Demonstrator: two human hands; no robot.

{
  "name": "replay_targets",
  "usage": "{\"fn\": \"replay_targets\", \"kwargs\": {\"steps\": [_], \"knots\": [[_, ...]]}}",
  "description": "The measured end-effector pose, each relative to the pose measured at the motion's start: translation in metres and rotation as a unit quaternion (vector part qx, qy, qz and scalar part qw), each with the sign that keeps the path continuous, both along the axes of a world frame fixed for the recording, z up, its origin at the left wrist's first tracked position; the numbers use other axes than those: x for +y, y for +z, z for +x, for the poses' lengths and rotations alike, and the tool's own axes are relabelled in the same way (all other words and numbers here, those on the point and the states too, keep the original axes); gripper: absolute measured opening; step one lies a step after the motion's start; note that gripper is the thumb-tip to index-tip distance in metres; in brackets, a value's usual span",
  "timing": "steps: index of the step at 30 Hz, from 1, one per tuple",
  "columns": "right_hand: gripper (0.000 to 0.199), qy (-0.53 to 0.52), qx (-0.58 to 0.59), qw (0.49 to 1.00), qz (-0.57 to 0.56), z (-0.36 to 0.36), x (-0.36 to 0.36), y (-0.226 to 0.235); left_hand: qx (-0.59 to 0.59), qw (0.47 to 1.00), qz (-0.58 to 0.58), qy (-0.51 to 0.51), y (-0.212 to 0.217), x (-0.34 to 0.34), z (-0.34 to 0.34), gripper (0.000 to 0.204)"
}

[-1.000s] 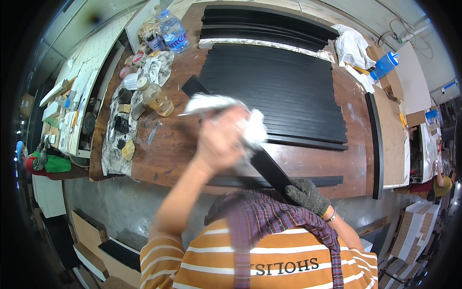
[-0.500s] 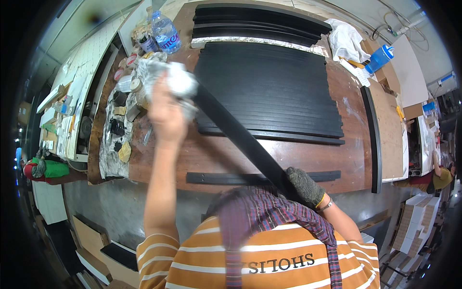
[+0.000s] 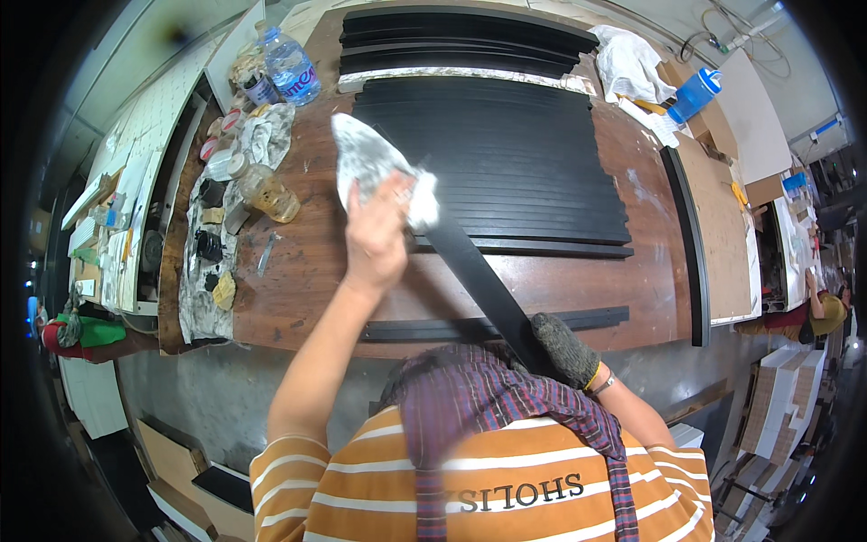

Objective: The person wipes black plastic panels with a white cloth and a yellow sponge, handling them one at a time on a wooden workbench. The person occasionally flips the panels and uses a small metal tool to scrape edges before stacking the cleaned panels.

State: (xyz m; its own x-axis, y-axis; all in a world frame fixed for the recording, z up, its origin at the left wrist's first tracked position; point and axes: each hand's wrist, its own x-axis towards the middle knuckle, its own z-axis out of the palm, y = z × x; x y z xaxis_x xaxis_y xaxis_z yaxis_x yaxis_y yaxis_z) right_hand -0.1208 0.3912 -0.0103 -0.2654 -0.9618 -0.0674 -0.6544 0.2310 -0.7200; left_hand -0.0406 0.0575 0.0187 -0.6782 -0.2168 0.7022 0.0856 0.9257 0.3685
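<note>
My bare left hand is closed on a white rag with grey smudges. The rag is pressed around the far part of a long black strip, hiding some of it. The strip slants from upper left down toward my body. At its near end, my right hand, in a dark grey knit glove, grips it. Beneath it, another black strip lies along the table's near edge. Beyond my hands, many black strips lie side by side as a flat panel.
More black strips are piled at the back. To the left stand a water bottle, a jar of amber liquid and a stained cloth with blocks. On the right are a blue bottle, a white cloth and an upright-lying black strip.
My left hand and the rag have moved down the strip, toward my body and to the right. My right hand keeps its hold on the near end.
</note>
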Motion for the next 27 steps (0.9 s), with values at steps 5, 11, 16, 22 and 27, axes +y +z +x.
{"fn": "replay_targets", "kwargs": {"steps": [5,11,16,22,27], "knots": [[0.028,-0.046,-0.132,0.989,0.056,0.008,-0.021,0.032,-0.04,0.999,-0.009,-0.01,0.012,0.004,0.012,0.036],[0.037,0.032,-0.024,0.978,0.203,-0.002,-0.023,0.039,0.063,0.993,-0.097,0.003,0.012,0.012,0.01,0.04],[0.039,-0.137,0.069,0.977,0.146,-0.047,-0.04,0.024,-0.139,0.866,0.216,-0.428,-0.035,0.109,0.034,0.032],[0.047,-0.166,0.181,0.969,-0.015,-0.092,-0.074,0.067,-0.109,0.659,0.63,-0.397,0.061,0.014,-0.02,0.042],[0.044,-0.222,0.254,0.918,-0.207,-0.091,-0.129,0.088,0.004,0.966,0.136,-0.22,0.056,0.071,-0.078,0.067]]}}
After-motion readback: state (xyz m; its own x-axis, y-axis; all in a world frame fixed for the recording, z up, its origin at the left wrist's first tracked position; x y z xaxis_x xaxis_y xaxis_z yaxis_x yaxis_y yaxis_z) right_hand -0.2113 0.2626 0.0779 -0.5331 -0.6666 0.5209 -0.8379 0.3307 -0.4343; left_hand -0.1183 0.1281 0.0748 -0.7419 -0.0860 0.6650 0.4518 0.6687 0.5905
